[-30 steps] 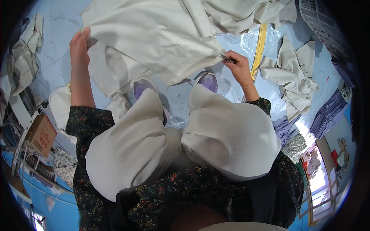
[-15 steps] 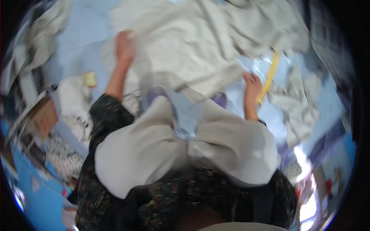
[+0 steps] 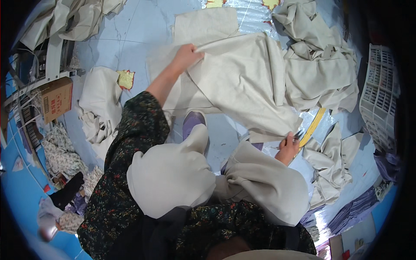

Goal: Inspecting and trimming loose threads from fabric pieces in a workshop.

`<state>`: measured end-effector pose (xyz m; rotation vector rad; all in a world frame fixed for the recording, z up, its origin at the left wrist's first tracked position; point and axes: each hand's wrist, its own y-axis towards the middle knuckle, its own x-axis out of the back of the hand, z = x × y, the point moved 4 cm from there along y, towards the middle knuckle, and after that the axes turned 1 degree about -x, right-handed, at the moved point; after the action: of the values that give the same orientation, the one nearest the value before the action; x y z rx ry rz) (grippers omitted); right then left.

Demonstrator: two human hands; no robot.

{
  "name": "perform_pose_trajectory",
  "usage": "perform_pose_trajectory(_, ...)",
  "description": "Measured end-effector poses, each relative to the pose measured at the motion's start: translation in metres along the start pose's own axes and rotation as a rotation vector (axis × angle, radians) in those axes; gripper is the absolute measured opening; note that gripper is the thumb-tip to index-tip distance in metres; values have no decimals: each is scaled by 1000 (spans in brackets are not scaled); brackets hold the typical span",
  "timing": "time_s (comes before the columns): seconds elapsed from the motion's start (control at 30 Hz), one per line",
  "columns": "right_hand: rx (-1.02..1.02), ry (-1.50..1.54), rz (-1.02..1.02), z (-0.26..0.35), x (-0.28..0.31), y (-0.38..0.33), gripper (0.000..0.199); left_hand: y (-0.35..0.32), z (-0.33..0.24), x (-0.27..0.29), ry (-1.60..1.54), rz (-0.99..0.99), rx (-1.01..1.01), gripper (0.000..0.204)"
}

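A large beige cloth panel (image 3: 242, 73) is spread on the floor ahead of my knees, its left edge folded over. My left hand (image 3: 188, 58) is closed on that edge and lifts it slightly off the cloth beneath. By the panel's near right corner, my right hand (image 3: 287, 149) is closed around small dark snips (image 3: 298, 134), their tips poking out past the fingers. Part of the snips is hidden in that hand. Another flat beige piece (image 3: 206, 24) lies beyond the panel, partly under it.
Crumpled beige cloth (image 3: 320, 73) is heaped at the right, with more cloth (image 3: 99, 99) at the left. A yellow strip (image 3: 313, 126) runs along the floor near my right hand. A white plastic basket (image 3: 379, 95) stands far right, a cardboard box (image 3: 56, 99) far left.
My left hand has moved right and taken hold of the panel's edge, folding it over to the right. My right hand has shifted slightly nearer to me.
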<state>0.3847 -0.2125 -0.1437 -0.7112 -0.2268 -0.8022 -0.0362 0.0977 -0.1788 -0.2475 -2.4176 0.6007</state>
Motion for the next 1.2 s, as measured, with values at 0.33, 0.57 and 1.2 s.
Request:
perform_pose_trajectory(0.33,672,348,158,308,-44,30,18,-71,-118,221,-759,-379,-496,28)
perform_pose_trajectory(0.57,455,129,461,266,-107,40,26,-194,-16,207,-487,-807,-152,39)
perform_pose_trajectory(1.2,1081,-609,-186,201,-59,157,31,-143,145,100,407,-575,-10,27)
